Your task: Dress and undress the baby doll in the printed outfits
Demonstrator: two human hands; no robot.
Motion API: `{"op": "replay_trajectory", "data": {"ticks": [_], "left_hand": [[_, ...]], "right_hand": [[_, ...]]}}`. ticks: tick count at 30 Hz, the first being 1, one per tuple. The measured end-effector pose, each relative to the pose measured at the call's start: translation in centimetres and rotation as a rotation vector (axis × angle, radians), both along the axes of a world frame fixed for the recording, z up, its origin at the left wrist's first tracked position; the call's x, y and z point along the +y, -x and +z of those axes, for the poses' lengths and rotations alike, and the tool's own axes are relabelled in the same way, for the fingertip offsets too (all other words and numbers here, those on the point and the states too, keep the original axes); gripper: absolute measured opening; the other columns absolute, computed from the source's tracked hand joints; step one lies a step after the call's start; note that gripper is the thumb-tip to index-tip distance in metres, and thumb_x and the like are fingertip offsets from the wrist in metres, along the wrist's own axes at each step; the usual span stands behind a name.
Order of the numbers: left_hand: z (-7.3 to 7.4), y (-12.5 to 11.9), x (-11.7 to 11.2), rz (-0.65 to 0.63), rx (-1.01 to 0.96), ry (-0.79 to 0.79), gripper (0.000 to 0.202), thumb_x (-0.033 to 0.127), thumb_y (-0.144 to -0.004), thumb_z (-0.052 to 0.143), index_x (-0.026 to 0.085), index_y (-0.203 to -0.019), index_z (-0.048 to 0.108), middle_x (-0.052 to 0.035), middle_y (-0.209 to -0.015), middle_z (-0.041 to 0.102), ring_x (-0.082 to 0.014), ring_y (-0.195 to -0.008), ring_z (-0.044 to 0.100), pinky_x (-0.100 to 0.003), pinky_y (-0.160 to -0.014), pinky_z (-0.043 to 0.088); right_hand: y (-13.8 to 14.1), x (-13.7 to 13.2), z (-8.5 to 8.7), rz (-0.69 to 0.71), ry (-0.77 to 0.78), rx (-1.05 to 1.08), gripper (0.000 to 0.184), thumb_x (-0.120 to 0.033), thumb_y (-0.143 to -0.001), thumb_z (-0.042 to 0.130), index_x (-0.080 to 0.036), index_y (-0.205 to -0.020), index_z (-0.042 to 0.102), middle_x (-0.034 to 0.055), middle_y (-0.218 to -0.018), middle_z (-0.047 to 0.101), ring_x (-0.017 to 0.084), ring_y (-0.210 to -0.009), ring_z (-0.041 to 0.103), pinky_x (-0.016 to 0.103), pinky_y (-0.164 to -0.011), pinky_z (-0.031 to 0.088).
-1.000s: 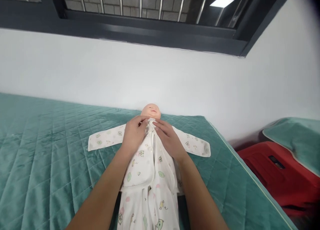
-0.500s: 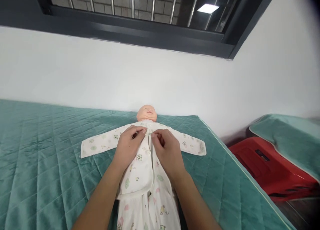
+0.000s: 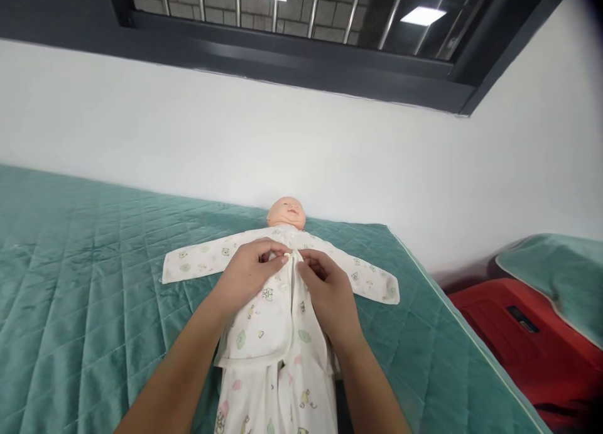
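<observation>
A baby doll (image 3: 286, 211) lies on its back on a teal quilted mattress (image 3: 85, 283), head toward the wall. It wears a white printed baby garment (image 3: 264, 308) with both sleeves spread sideways. My left hand (image 3: 247, 272) pinches the left front edge of the garment at the doll's chest. My right hand (image 3: 330, 289) pinches the facing edge right beside it, fingers curled. The fingertips of the two hands almost meet at the front opening.
A white wall rises just behind the mattress, with a dark-framed barred window (image 3: 282, 19) above. To the right, past the mattress edge, stands a red object (image 3: 522, 340) with a teal cushion (image 3: 560, 277) on it.
Both hands have slid from the doll's neckline a little down the chest along the garment's front opening. The view has shifted slightly.
</observation>
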State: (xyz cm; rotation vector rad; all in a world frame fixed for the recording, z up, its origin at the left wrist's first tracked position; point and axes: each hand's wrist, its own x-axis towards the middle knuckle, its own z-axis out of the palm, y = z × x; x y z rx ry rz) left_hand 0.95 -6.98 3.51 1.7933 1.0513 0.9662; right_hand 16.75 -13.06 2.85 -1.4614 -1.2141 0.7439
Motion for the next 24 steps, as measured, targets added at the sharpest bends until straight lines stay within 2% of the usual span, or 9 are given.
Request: {"op": "replay_trajectory", "data": {"ticks": [3, 8, 15, 20, 24], "left_hand": [[-0.1, -0.2, -0.1, 0.036, 0.030, -0.002, 0.017, 0.035, -0.084, 0.059, 0.023, -0.087, 0.071, 0.0032, -0.066, 0.054, -0.0126, -0.061, 0.045, -0.025, -0.057, 0.035], [-0.1, -0.9, -0.8, 0.044, 0.006, -0.065, 0.016, 0.031, -0.087, 0.054, 0.022, -0.083, 0.066, 0.0035, -0.071, 0.058, -0.0120, -0.064, 0.049, -0.025, -0.060, 0.037], [0.2, -1.9, -1.4, 0.136, -0.033, -0.030, 0.011, 0.027, -0.084, 0.057, 0.022, -0.082, 0.066, 0.0040, -0.075, 0.063, -0.0119, -0.068, 0.053, -0.024, -0.065, 0.040], [-0.2, -1.8, -1.1, 0.138, -0.056, -0.021, 0.012, 0.027, -0.083, 0.059, 0.023, -0.089, 0.069, 0.0033, -0.081, 0.067, -0.0128, -0.073, 0.057, -0.025, -0.070, 0.042], [-0.5, -1.7, -0.9, 0.126, -0.087, -0.017, 0.012, 0.027, -0.083, 0.059, 0.023, -0.089, 0.069, 0.0031, -0.081, 0.067, -0.0132, -0.075, 0.058, -0.025, -0.071, 0.043]], "right_hand": [[-0.3, 0.3, -0.4, 0.033, 0.010, 0.087, 0.025, -0.035, -0.084, 0.062, -0.024, -0.105, 0.071, 0.0001, -0.086, 0.068, 0.018, -0.081, 0.061, 0.032, -0.077, 0.046], [-0.7, 0.6, -0.9, 0.084, -0.020, 0.167, 0.025, -0.037, -0.083, 0.065, -0.027, -0.105, 0.073, 0.0001, -0.090, 0.069, 0.018, -0.085, 0.059, 0.032, -0.081, 0.045], [-0.3, 0.5, -0.7, 0.038, -0.028, 0.095, 0.022, -0.038, -0.083, 0.066, -0.025, -0.100, 0.069, -0.0002, -0.086, 0.065, 0.015, -0.076, 0.057, 0.030, -0.074, 0.046], [-0.2, 0.3, -0.4, 0.002, -0.004, 0.020, 0.019, -0.039, -0.082, 0.067, -0.023, -0.092, 0.066, 0.0008, -0.085, 0.066, 0.016, -0.077, 0.059, 0.030, -0.073, 0.047], [-0.4, 0.4, -0.4, 0.013, 0.016, 0.075, 0.018, -0.038, -0.081, 0.067, -0.023, -0.091, 0.069, 0.0017, -0.087, 0.070, 0.017, -0.080, 0.061, 0.030, -0.076, 0.046]]}}
